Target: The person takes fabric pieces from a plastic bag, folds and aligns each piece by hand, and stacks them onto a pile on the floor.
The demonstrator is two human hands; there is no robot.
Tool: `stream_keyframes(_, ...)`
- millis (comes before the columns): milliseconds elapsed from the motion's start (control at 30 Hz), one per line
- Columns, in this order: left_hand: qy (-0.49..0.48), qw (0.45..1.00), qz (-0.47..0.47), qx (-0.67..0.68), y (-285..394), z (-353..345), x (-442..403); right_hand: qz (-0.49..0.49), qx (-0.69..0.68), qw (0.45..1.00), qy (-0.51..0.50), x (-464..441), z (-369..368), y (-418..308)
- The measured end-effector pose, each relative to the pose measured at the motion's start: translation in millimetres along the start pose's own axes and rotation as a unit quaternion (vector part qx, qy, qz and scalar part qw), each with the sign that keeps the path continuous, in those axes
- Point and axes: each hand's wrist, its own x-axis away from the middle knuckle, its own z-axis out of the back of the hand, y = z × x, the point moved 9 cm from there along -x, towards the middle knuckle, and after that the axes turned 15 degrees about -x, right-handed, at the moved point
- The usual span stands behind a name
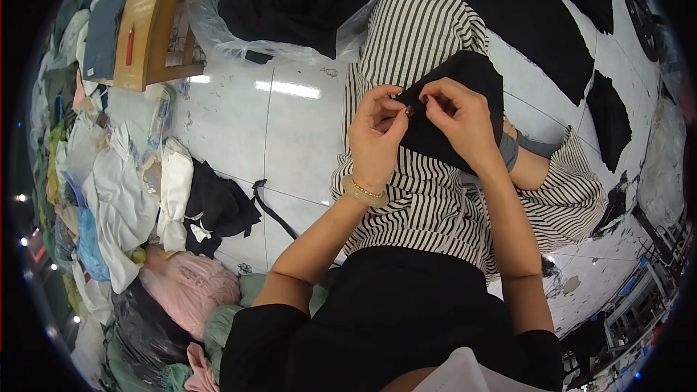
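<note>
A piece of black cloth [479, 76] lies over my lap, across striped trousers [417, 22]. My left hand [377, 127] is at the cloth's left edge, its thumb and fingers curled together in a pinch there. Small dark red spots show at the fingertips; whether they are nails or a tiny object I cannot make out. Close beside it, my right hand [461, 117] rests over the cloth with thumb and forefinger pinched at its upper left part. A short gap separates the two hands.
Large black fabric pieces [523, 22] are spread on the tiled floor, with more in a clear plastic bag [207, 11]. A wooden stool [163, 14] carries grey cloth and a red-handled tool [130, 47]. Heaped garments and bags [189, 287] line the left side.
</note>
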Motion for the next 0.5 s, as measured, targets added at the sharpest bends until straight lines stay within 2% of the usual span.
stream_keyframes(100, 0.000, 1.000, 0.001, -0.003, -1.5, 0.5, 0.3, -0.033, -0.031, 0.998, 0.053, 0.9, 11.7, 10.9)
stream_keyframes(200, 0.001, 1.000, -0.003, -0.006, -1.2, 0.3, -0.5, -0.031, -0.034, 0.998, 0.034, 1.1, 10.9, 6.8)
stream_keyframes(267, 0.005, 1.000, -0.007, -0.004, -0.8, 0.2, -0.4, -0.020, -0.011, 1.000, -0.016, 0.5, 1.9, -4.5)
stream_keyframes(367, 0.006, 1.000, -0.007, -0.002, 0.0, 1.2, 0.3, 0.014, 0.022, 0.999, -0.022, 0.6, -0.5, 0.0)
stream_keyframes(500, 0.008, 1.000, -0.006, -0.004, 0.3, 0.9, 0.2, -0.016, -0.006, 1.000, -0.005, 0.3, 3.1, 5.6)
